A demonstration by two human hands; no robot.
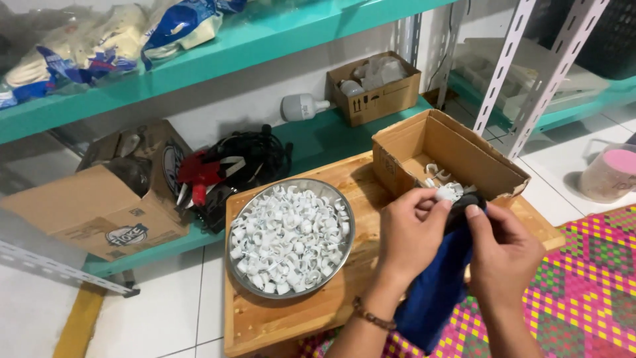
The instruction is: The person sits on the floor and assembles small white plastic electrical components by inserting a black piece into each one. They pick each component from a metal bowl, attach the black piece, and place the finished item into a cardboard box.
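Pinching a small white plastic clip (448, 193) between thumb and fingertips, the left hand (411, 232) keeps its grip pressed together at center right of the frame, just over the near edge of an open cardboard box (493, 162). Beside it, the right hand (503, 255) has its grip closed around a dark blue cloth pouch (434, 292), thumb on the pouch's dark top edge, which touches the clip.

Going from the left: a brown carton (99, 205) sits on the lower teal shelf (318, 136) at left of frame, with a tangle of black cables and red clamps (225, 169) just to its right. Next comes a round metal tray (242, 212) heaped with white clips (288, 238), resting on a low wooden counter (265, 318) in the lower middle. Behind it on the shelf lie a white bulb (301, 106) and a small cardboard box of bulbs (381, 93). The open box stands on the counter's far right corner and holds a few more clips inside. At far right a pink-lidded plastic tub (609, 172) stands on the white tiled floor, and a bright woven mat (583, 285) fills the lower right corner. Bagged goods (106, 40) lie on the upper shelf at upper left.
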